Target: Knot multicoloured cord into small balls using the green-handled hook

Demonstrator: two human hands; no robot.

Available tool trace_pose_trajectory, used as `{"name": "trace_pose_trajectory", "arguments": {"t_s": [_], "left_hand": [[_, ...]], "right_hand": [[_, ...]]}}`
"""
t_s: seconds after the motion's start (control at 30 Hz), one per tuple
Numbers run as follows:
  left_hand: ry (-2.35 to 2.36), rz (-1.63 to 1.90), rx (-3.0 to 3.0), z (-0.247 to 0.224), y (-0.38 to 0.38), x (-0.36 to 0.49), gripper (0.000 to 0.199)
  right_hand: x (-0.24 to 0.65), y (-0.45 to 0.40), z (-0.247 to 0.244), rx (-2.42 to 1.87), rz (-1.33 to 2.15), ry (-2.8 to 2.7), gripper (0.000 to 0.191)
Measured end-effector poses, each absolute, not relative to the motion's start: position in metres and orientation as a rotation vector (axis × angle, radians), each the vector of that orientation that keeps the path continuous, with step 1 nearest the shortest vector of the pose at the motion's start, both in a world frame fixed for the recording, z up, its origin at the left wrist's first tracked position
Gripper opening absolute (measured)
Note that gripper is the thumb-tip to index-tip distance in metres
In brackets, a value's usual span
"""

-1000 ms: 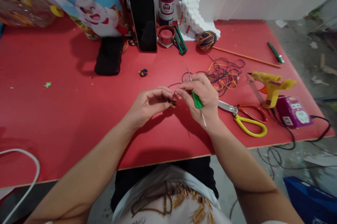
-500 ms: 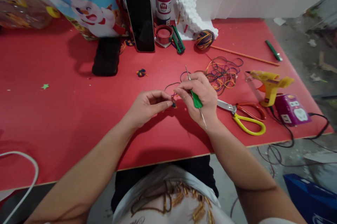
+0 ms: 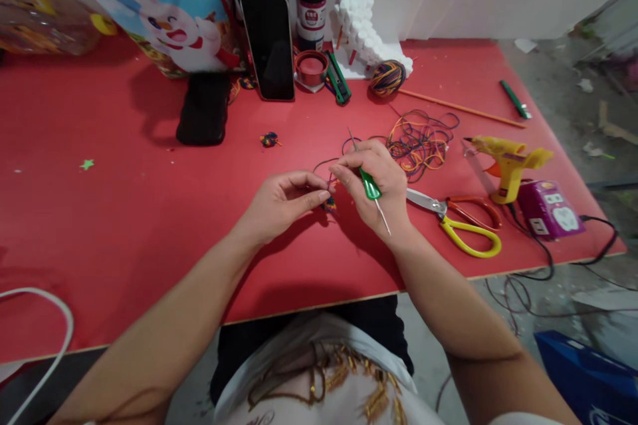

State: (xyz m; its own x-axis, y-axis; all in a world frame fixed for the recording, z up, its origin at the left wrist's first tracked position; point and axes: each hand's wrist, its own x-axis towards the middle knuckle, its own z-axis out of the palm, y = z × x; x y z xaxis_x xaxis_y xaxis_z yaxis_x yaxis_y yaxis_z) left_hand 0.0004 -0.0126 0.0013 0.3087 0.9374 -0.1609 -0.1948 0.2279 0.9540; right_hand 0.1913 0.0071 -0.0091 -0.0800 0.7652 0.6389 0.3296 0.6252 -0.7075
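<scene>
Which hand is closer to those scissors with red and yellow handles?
Right. The right hand is right beside the scissors, hiding their tips; the left hand is farther off, past the right hand.

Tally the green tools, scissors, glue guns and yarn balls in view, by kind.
Green tools: 3 (slim tool in the right hand, cutter near the phone, small tool by the far right edge)
Scissors: 1 pair
Glue gun: 1
Yarn ball: 1
Total: 6

I could pass leftward from the left hand (image 3: 279,205) over open tabletop (image 3: 124,232); toward its right edge, tangled cord (image 3: 417,153), scissors (image 3: 440,207) and the hot-glue gun (image 3: 509,162) block me.
</scene>
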Motion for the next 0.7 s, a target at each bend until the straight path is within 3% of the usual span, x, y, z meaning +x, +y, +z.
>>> {"name": "trace_pose_trajectory", "arguments": {"t_s": [0.2, 0.47, 0.7], "left_hand": [[0.965, 0.979, 1.04, -0.003, -0.012, 0.0, 0.014], [0.969, 1.002, 1.023, 0.001, -0.009, -0.001, 0.029], [0.996, 1.003, 1.001, 0.001, -0.007, -0.001, 0.03]], "right_hand": [[0.193, 0.008, -0.008, -0.94, 0.652, -1.681, 0.015], [0.195, 0.008, 0.0, -1.001, 0.75, -1.494, 0.017], [0.192, 0.005, 0.003, -0.916, 0.717, -1.536, 0.017]]}}
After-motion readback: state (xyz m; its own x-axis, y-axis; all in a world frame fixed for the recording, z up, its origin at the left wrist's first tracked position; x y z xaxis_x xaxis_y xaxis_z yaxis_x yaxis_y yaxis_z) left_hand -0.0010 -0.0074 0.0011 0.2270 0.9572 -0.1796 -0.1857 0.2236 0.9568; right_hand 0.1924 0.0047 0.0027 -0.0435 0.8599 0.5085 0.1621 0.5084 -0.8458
